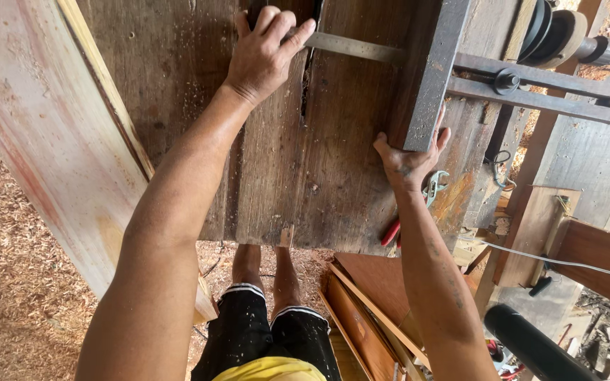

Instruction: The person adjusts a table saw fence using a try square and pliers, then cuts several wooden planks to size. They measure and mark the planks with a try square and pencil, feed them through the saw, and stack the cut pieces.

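Observation:
I look down on a worn wooden saw table (277, 162) with a narrow blade slot (306, 92) in its middle. My left hand (262, 53) rests at the far side of the table, fingers curled over the end of a flat metal ruler (354, 48) that lies across the slot. My right hand (411, 159) grips the near end of a long grey wooden fence bar (432, 63) that runs away from me along the table's right side.
A wide pale plank (44, 141) leans along the left. Metal rails (538, 88) and a pulley wheel (552, 32) sit at the upper right. Red-handled pliers (393, 231) hang by the table edge. Boards (368, 310) and sawdust (15, 282) cover the floor around my legs.

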Demonstrator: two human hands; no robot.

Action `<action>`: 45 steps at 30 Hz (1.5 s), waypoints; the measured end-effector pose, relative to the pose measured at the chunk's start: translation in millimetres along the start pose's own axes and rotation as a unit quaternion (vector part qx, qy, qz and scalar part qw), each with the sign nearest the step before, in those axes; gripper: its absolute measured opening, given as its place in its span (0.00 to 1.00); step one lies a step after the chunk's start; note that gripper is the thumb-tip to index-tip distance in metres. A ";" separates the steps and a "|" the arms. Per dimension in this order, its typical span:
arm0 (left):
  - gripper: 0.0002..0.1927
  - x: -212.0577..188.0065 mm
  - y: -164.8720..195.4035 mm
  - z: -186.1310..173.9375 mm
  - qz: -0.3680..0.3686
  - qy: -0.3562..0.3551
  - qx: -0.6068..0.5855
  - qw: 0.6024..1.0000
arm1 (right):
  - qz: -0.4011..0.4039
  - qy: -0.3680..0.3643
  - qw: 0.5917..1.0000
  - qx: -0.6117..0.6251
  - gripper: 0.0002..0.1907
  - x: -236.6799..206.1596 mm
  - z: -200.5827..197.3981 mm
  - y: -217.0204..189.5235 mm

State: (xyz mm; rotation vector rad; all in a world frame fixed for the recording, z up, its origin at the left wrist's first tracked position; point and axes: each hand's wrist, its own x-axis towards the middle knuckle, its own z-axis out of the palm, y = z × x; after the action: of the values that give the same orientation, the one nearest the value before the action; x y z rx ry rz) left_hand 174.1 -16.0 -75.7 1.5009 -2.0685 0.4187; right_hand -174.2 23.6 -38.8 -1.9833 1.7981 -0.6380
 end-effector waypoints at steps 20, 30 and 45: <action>0.19 -8.1 0.9 -2.3 0.000 -0.011 0.003 1.000 | -0.006 0.016 0.999 0.050 0.30 -4.4 0.7 -1.4; 0.19 -12.3 1.3 2.5 0.003 -0.009 0.006 1.000 | -0.007 0.034 0.997 0.065 0.33 -7.4 3.9 9.5; 0.23 -20.1 -0.6 7.9 0.013 -0.023 0.038 0.999 | 0.054 0.016 0.984 0.170 0.35 -7.0 -2.3 -7.4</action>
State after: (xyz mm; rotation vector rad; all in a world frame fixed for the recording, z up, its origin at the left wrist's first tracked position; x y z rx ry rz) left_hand 177.3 -5.0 -93.9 1.5427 -2.1304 0.4826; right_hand -169.9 31.3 -33.3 -1.6475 1.6705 -0.8798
